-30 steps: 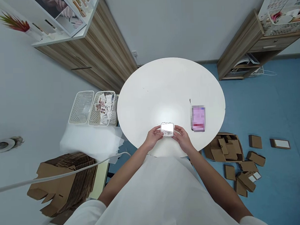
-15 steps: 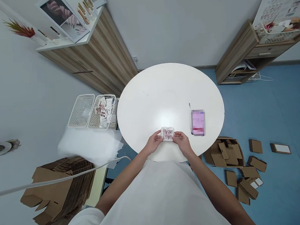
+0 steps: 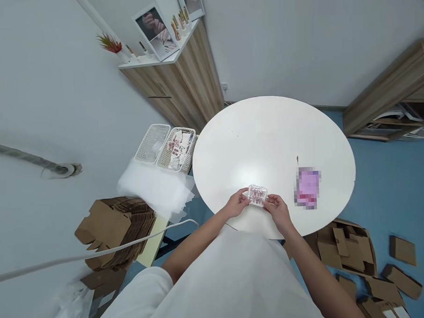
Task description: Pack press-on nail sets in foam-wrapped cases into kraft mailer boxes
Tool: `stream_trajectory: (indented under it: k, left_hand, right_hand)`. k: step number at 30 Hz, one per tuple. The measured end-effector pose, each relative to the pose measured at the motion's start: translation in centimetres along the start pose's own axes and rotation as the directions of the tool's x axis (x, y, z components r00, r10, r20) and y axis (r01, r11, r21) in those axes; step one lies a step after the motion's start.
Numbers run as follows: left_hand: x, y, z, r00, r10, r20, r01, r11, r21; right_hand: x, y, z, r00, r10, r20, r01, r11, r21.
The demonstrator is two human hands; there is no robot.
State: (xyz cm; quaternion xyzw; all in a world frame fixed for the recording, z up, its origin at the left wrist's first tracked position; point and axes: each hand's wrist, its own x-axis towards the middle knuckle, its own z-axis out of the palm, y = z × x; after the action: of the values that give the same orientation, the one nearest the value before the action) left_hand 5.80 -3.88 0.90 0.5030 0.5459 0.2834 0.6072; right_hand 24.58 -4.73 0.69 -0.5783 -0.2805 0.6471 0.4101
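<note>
Between my hands, near the front edge of the white round table, is a small clear plastic case with rows of pink pieces that look like press-on nails. My left hand grips its left edge with thumb and fingers. On the opposite edge, my right hand has its fingers closed at the lower right corner. The case's underside is hidden. A blurred-out pink and purple rectangle lies to the right of my right hand.
Left of the table stand two white baskets, one holding small cards, beside white translucent sheets. Flattened cardboard is stacked below, with a white cable crossing it. Small brown boxes lie on the blue floor at right.
My view has turned leftward, so the table and surroundings appear farther right. Both hands still hold the case, which looks slightly more tilted in the picture.
</note>
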Motion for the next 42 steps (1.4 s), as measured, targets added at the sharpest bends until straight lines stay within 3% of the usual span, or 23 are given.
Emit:
stream_trajectory:
  k: [6,11,15,21,29,37,42]
  left_hand:
    - [-0.6,1.2,-1.4,0.998,0.058,-0.034,-0.049,0.973,0.228]
    - [-0.8,2.7,-2.3,0.987,0.13,0.099,-0.161,0.876,0.455]
    - [-0.7,2.6,-1.6,0.977,0.147,0.155,-0.206,0.845,0.494]
    - [-0.9,2.1,-1.2,0.977,0.163,0.135,-0.208,0.854,0.476]
    - [-1.3,1.9,-1.8,0.981,0.165,0.107,-0.196,0.843,0.502]
    - [-2.3,1.1,-4.5,0.985,0.146,0.087,-0.17,0.831,0.53]
    - [-2.1,0.2,-6.5,0.984,0.166,0.07,-0.177,0.814,0.553]
  right_hand:
    - [-0.5,-0.9,0.2,1.0,0.001,-0.002,0.0,0.999,0.035]
    - [-1.1,-0.6,0.1,1.0,0.011,0.016,-0.011,1.0,0.021]
    - [-1.7,-0.2,0.1,0.998,0.006,0.066,-0.005,1.0,-0.008]
    - [-2.0,0.1,-0.4,0.984,-0.034,0.175,0.074,0.972,-0.225]
    - [-0.9,-0.2,0.1,0.884,-0.241,0.401,0.43,0.754,-0.496]
    - [0.4,0.1,2.1,0.853,-0.252,0.457,0.489,0.693,-0.53]
    - [1.0,0.2,4.4,0.823,-0.258,0.507,0.55,0.586,-0.595]
